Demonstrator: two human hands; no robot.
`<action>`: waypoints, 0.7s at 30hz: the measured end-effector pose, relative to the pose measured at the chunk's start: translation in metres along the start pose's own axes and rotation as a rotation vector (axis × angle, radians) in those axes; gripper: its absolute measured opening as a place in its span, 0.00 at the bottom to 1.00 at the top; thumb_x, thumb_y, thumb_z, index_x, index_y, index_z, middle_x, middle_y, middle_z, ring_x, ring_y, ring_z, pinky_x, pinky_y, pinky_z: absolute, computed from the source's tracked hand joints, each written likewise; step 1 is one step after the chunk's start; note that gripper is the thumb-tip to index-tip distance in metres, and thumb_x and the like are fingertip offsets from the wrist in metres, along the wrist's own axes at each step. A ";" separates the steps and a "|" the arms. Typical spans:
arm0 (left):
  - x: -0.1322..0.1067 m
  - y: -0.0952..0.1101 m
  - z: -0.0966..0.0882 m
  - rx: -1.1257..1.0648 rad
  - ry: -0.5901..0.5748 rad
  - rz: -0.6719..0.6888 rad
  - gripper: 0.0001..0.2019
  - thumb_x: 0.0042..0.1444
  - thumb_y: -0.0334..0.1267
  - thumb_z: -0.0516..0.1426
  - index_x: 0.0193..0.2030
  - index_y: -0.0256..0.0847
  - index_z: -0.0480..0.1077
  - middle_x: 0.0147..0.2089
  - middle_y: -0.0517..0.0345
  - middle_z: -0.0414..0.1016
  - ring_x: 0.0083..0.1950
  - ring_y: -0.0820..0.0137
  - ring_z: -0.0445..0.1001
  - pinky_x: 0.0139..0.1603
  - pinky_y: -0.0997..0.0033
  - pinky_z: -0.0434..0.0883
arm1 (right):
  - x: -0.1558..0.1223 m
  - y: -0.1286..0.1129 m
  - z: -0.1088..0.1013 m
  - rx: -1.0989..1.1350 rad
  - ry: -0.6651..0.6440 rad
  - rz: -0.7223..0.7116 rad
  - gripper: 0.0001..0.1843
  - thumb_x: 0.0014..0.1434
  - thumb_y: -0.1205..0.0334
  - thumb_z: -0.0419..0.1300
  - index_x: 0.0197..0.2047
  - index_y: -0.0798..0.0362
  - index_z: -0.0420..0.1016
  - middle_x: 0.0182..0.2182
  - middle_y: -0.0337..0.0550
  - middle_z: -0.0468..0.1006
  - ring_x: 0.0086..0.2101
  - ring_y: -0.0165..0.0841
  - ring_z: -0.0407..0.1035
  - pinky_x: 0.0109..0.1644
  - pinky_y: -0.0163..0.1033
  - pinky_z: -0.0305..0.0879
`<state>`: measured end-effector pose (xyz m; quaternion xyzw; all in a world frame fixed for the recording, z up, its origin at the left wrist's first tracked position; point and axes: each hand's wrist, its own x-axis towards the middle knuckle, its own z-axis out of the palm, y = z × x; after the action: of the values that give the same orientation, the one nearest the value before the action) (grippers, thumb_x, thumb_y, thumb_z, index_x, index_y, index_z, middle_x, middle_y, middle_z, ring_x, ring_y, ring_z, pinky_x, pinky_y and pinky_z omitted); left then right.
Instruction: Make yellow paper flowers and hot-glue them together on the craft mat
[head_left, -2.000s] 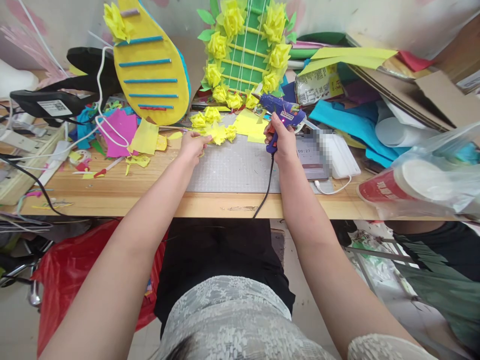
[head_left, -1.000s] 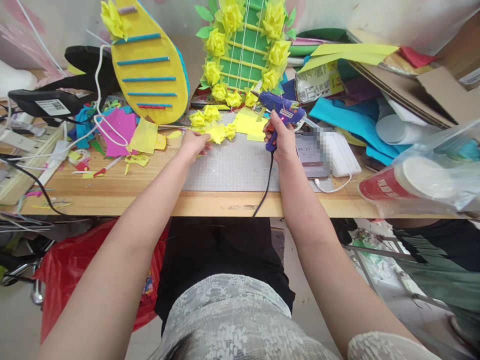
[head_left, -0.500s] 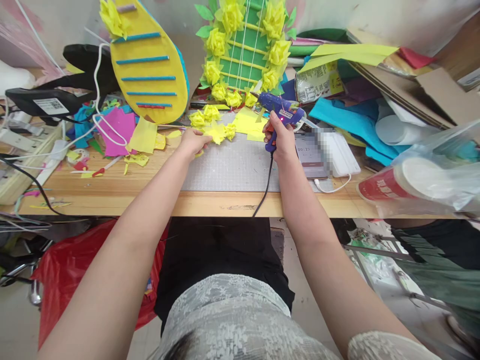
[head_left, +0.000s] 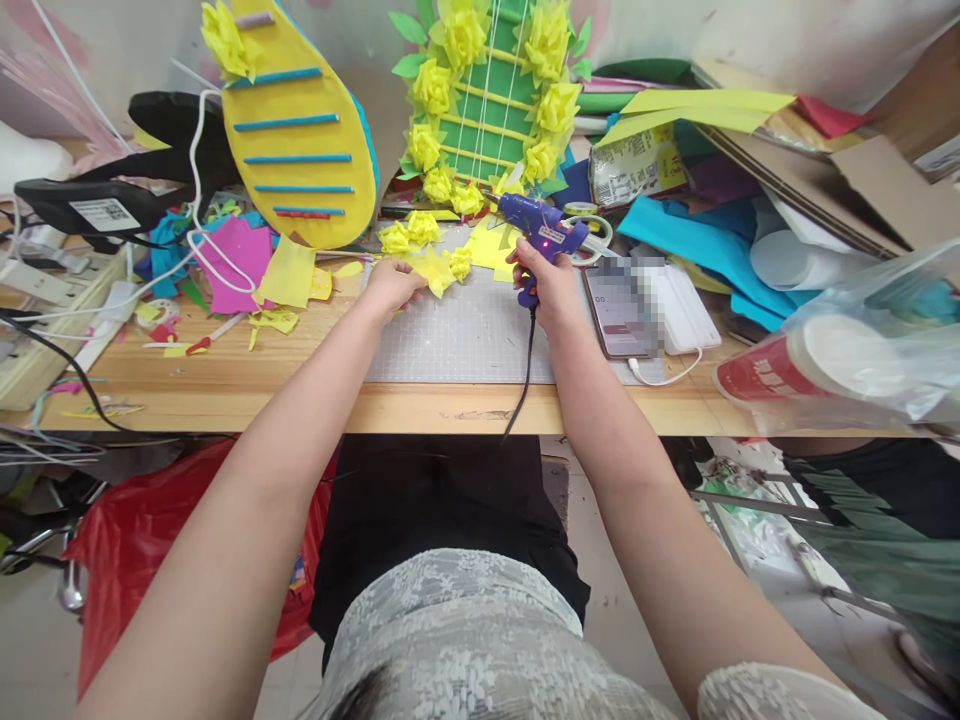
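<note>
In my right hand [head_left: 551, 283] is a blue hot glue gun [head_left: 534, 222], its red light lit and its nozzle pointing up and left. The gun's black cord hangs over the table edge. My left hand [head_left: 394, 286] pinches a yellow crepe paper piece [head_left: 433, 268] above the grey cutting mat [head_left: 465, 330]. Small yellow paper flowers [head_left: 409, 232] lie just beyond that hand. Behind them stands a green board [head_left: 487, 120] edged with yellow paper roses and crossed by white strings. A yellow teardrop-shaped board [head_left: 300, 130] with blue bars leans at the left.
Scissors [head_left: 596, 235] lie behind my right hand, near a phone [head_left: 619, 315] and a white power bank [head_left: 686, 310]. A bagged paper cup [head_left: 795, 360] stands at the right front. Paper scraps [head_left: 236, 255] and cables crowd the left; coloured sheets and cardboard [head_left: 810, 190] pile up at the right.
My right hand has brought the glue gun left and slightly down, uncovering the scissors. My left hand has barely shifted and keeps its pinch on the yellow paper.
</note>
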<state>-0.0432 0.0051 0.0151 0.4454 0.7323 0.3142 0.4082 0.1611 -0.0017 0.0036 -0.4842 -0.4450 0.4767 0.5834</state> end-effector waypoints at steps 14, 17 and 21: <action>0.003 -0.005 0.003 0.074 -0.002 0.102 0.14 0.43 0.29 0.60 0.38 0.41 0.65 0.21 0.62 0.65 0.22 0.73 0.64 0.24 0.74 0.54 | 0.005 0.015 0.003 -0.072 -0.007 -0.019 0.21 0.45 0.42 0.64 0.30 0.51 0.66 0.24 0.34 0.70 0.22 0.23 0.64 0.24 0.31 0.62; 0.000 -0.003 0.004 0.118 -0.031 0.161 0.12 0.44 0.31 0.61 0.37 0.40 0.66 0.22 0.63 0.65 0.21 0.75 0.62 0.23 0.75 0.54 | 0.007 0.024 0.009 -0.100 0.005 -0.057 0.23 0.41 0.43 0.66 0.32 0.50 0.64 0.26 0.33 0.70 0.25 0.24 0.67 0.29 0.33 0.67; -0.007 0.001 0.006 0.190 -0.092 0.207 0.11 0.45 0.32 0.61 0.37 0.39 0.66 0.24 0.63 0.65 0.21 0.77 0.62 0.24 0.76 0.55 | 0.004 0.031 0.020 -0.127 -0.060 -0.078 0.30 0.33 0.46 0.70 0.36 0.50 0.63 0.32 0.35 0.74 0.32 0.29 0.72 0.39 0.40 0.72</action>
<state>-0.0357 0.0002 0.0154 0.5691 0.6895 0.2631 0.3626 0.1385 0.0078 -0.0240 -0.4880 -0.5100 0.4388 0.5561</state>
